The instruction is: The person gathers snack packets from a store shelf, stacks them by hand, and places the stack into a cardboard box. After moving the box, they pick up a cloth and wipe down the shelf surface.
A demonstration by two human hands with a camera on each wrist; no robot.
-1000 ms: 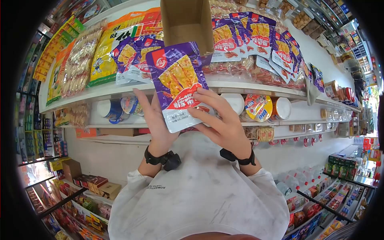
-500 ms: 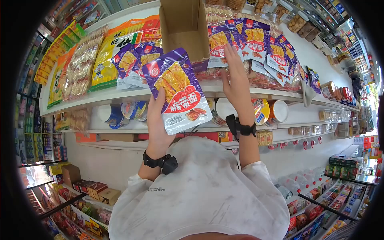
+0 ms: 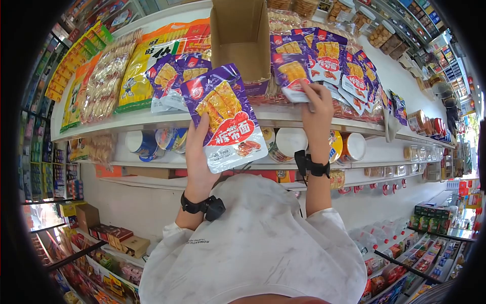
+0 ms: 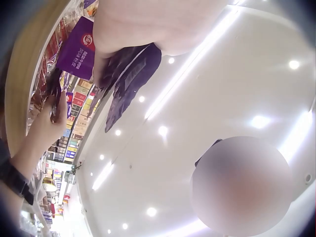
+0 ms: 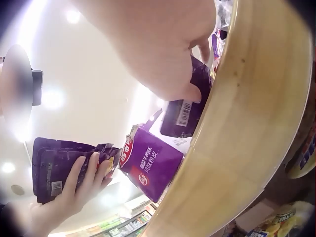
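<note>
Pouch picking: seems mid-gathering, with flat purple-and-white foil snack pouches [image 3: 223, 119] being taken up one by one
Left hand [image 3: 198, 159]: thumb across the front, fingers curled behind, gripping a stack just off the white shelf [image 3: 283, 119]
Right hand [image 3: 319, 109]: fingers and thumb nearly closed, pinching a single pouch [image 3: 292, 76] by its lower end, over the shelf
Next move: calls, I'd judge, for a firm pinch and a lift clear of the overlapping neighbours
Pouch count: at least two in the left hand, one in the right, two left of the box, at least five fanned right
Box count: one open purple-and-brown cardboard box [image 3: 241, 25]
</note>
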